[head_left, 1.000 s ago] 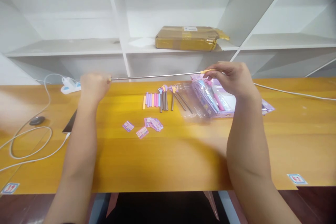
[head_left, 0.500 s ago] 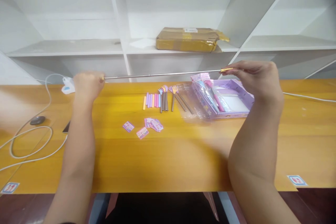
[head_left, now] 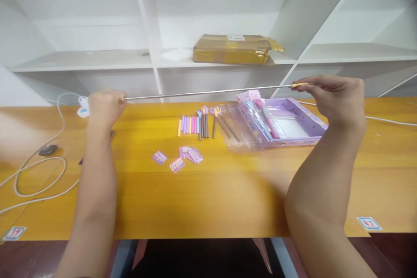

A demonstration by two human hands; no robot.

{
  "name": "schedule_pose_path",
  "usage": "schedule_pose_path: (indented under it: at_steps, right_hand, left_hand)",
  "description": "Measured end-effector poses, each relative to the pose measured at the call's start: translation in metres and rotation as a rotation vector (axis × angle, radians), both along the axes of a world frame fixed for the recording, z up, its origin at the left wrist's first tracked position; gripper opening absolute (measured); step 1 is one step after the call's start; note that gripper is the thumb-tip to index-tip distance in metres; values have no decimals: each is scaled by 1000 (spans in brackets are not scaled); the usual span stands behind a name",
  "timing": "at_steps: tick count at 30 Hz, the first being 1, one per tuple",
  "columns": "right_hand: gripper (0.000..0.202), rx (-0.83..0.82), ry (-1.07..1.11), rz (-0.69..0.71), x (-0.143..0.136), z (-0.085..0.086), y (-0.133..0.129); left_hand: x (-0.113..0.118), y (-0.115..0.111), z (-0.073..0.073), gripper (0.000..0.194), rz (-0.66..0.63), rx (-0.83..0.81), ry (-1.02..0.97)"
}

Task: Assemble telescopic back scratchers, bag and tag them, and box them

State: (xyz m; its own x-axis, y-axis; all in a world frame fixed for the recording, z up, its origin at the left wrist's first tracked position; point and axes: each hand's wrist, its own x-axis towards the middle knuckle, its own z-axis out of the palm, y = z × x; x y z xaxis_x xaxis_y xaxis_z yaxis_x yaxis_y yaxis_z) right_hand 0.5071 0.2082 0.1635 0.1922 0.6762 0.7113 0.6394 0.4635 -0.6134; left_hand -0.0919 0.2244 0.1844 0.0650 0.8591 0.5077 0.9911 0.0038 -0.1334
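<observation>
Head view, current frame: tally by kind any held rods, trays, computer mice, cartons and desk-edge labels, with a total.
Held rod: 1
Tray: 1
Mouse: 1
Carton: 1
Labels: 2
Total: 6

Your left hand point(head_left: 106, 106): curled into a fist. Your right hand point(head_left: 340, 97): well apart from it, wrist point(head_left: 351, 128) bent, fingers point(head_left: 315, 81) pinched, pointing toward the left.
</observation>
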Motion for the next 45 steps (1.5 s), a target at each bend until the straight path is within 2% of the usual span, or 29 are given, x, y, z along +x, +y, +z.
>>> schedule_pose_path:
  at_steps: [3, 6, 11, 16, 20, 24, 27, 32, 39, 45]
  right_hand:
    - [18, -17, 0, -20, 0, 0, 1]
    - [17, -1, 10, -22, 0, 0, 1]
    - [14, -74, 84, -36, 0, 2, 3]
    - [13, -35, 83, 66, -10, 5, 7]
    - [13, -77, -17, 163, -37, 8, 10]
    - [12, -52, -33, 213, -68, 9, 12]
    - [10, -101, -82, 299, -91, 5, 13]
    - [15, -117, -215, 341, -132, -5, 11]
    - [21, -125, -328, 519, -192, -27, -1]
    - [24, -88, -300, 555, -224, -43, -9]
  left_hand:
    - [2, 5, -3, 34, 50, -11, 31]
    - [1, 7, -4, 32, 33, 3, 49]
    - [-1, 6, -3, 31, 26, 11, 47]
    - [13, 6, -4, 25, 21, -41, 68]
    - [36, 6, -9, 23, 12, -90, 73]
    - [55, 6, -15, 25, 12, -118, 81]
    - [69, 3, -18, 26, -39, -156, 110]
    - [95, -5, -23, 31, -113, -212, 107]
    - [128, -19, -30, 32, -160, -303, 160]
    - [139, -31, -30, 29, -189, -335, 147]
